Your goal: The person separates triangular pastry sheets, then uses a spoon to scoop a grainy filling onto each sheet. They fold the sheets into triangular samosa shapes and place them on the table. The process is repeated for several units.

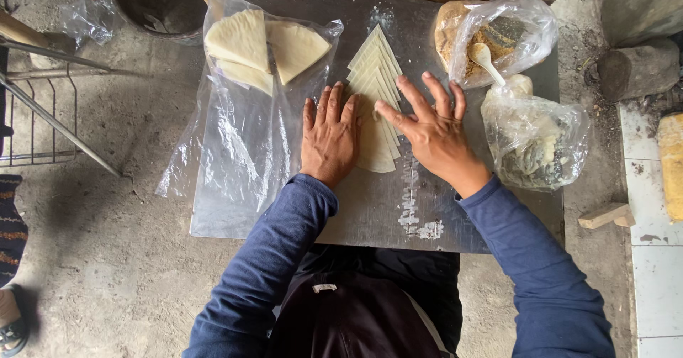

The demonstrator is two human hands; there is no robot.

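A fanned stack of pale triangular dough sheets (376, 73) lies on a grey metal board (370, 208). My left hand (329, 136) rests flat on the stack's left lower edge, fingers together and pointing away from me. My right hand (429, 129) lies flat on the stack's right side with fingers spread. Neither hand grips anything. More triangular sheets (263, 48) lie inside a clear plastic bag (235, 144) at the board's left.
A clear bag with brown crumbly filling and a white spoon (491, 38) sits at the board's far right; another tied clear bag (537, 141) lies below it. A dark bucket (160, 2) and a metal rack (43, 116) stand at left. White tiles (658, 258) lie right.
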